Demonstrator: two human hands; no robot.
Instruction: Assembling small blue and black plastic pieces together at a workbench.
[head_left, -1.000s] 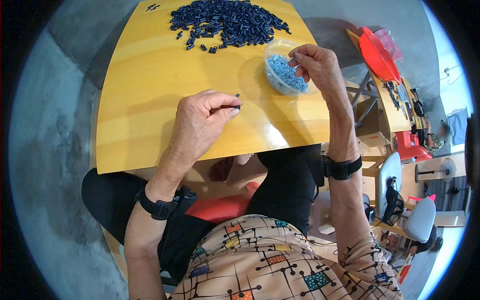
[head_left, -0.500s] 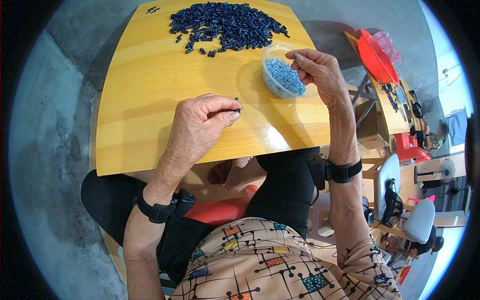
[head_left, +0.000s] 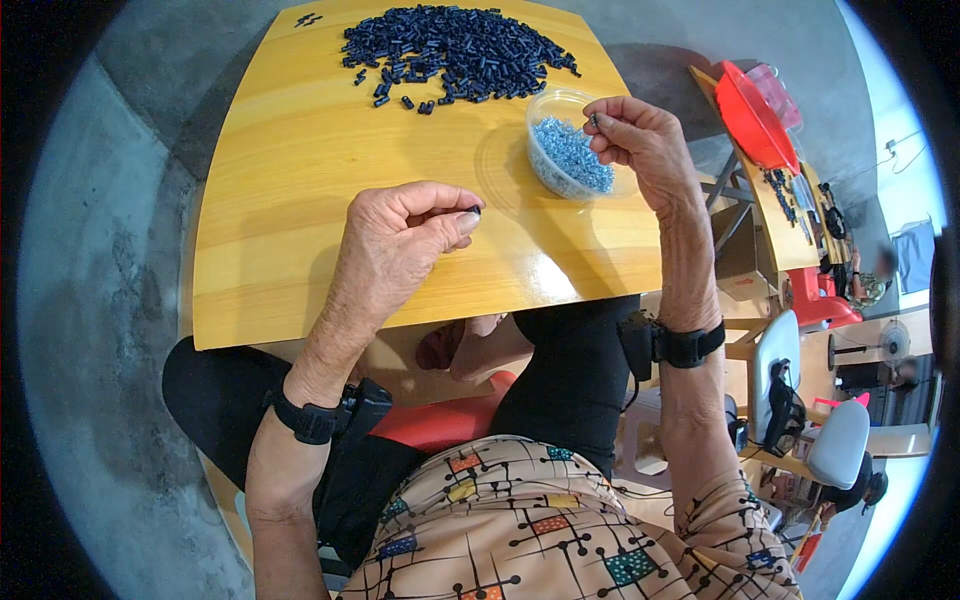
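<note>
Over the near middle of the yellow table, my left hand (head_left: 405, 235) pinches a small black cylindrical piece (head_left: 474, 210) between thumb and fingertips. My right hand (head_left: 642, 145) is raised at the right rim of a clear round plastic tub (head_left: 540, 165). Its thumb and index finger close on a tiny dark metallic piece (head_left: 594, 120), too small to make out fully. Many small silvery-blue metal pieces (head_left: 572, 152) fill the tub's lower part. Beyond it lies a large heap of short black cylindrical pieces (head_left: 450, 50), with several strays along its near side.
A few small dark pieces (head_left: 307, 19) lie apart at the table's far left corner. The wooden table (head_left: 270, 230) ends just before my lap. To the right, another table carries a red basin (head_left: 750, 115); chairs (head_left: 840, 445) and a fan (head_left: 893, 340) stand further off.
The fingers of my left hand have shifted around the black piece, which now shows less. My right hand has moved slightly to the right, still pinched beside the tub.
</note>
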